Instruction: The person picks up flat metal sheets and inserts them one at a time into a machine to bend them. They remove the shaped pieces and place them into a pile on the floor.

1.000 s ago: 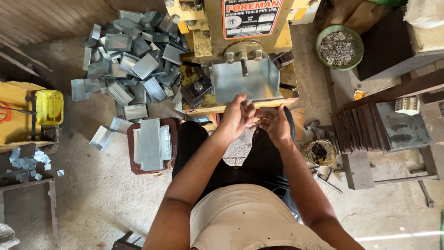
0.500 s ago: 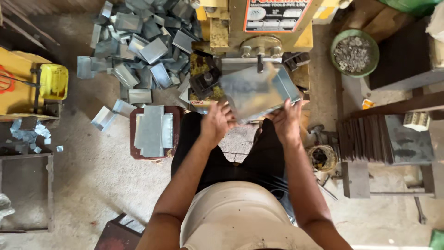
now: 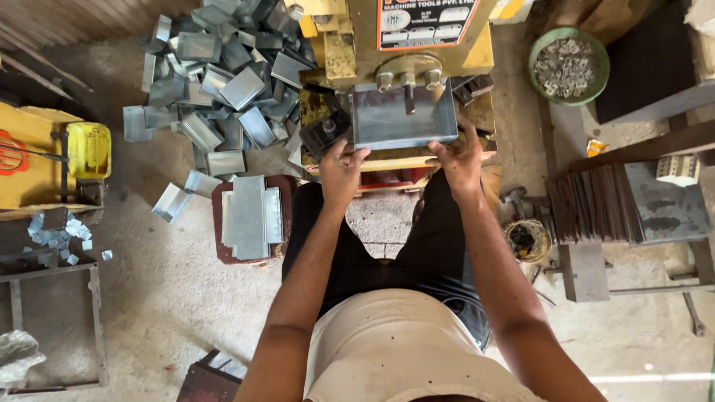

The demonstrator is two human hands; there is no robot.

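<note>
A folded grey sheet-metal piece lies flat on the bed of a yellow press machine, under its bolts. My left hand grips the piece's near left corner. My right hand holds its near right edge. Both arms reach forward over my black-trousered legs.
A heap of several bent metal pieces lies on the floor to the left. A stack of flat cut blanks sits on a red stool. A green bowl of small parts stands at the right, above a row of dark plates.
The metal piece was held tilted in front of the machine; now it lies flat on the machine bed, pushed in under the bolts. Both hands moved forward with it.
</note>
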